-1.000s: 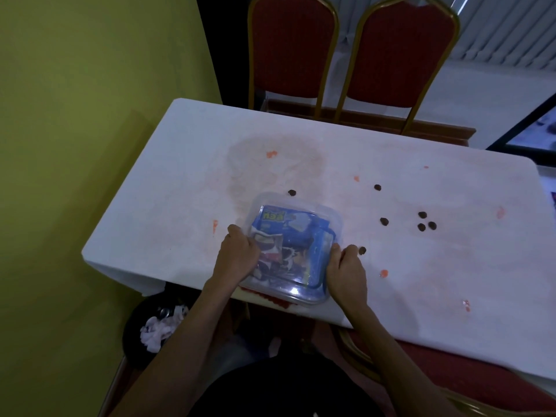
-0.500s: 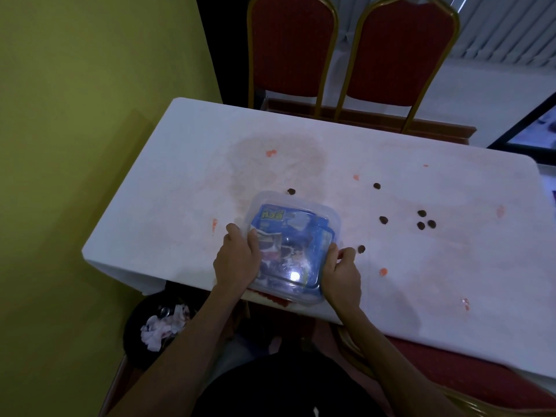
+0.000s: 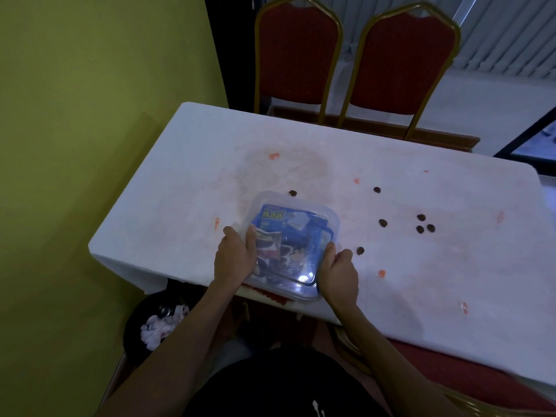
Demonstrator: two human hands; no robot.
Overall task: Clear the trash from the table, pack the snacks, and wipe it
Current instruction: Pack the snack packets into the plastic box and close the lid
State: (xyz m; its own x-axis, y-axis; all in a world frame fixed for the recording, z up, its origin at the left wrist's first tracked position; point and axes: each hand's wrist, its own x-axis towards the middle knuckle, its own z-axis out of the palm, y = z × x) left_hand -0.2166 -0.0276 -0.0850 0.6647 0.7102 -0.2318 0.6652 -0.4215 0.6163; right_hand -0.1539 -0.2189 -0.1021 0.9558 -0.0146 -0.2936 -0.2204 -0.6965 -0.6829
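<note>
A person's left hand [image 3: 236, 255] and right hand [image 3: 338, 273] clasp opposite sides of a lidded clear plastic container [image 3: 290, 245] packed with blue snack packets [image 3: 288, 227], at the near edge of the white table [image 3: 186, 176]. Dark crumbs [image 3: 421, 224] and orange smears [image 3: 273, 155] dot the tabletop. A trash bin [image 3: 156, 323] stands below the near left corner.

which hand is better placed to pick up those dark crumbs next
Right. The right hand grips the clear plastic snack container on the side facing the small dark crumbs, the nearest just beyond its fingers. The left hand holds the opposite side.
</note>
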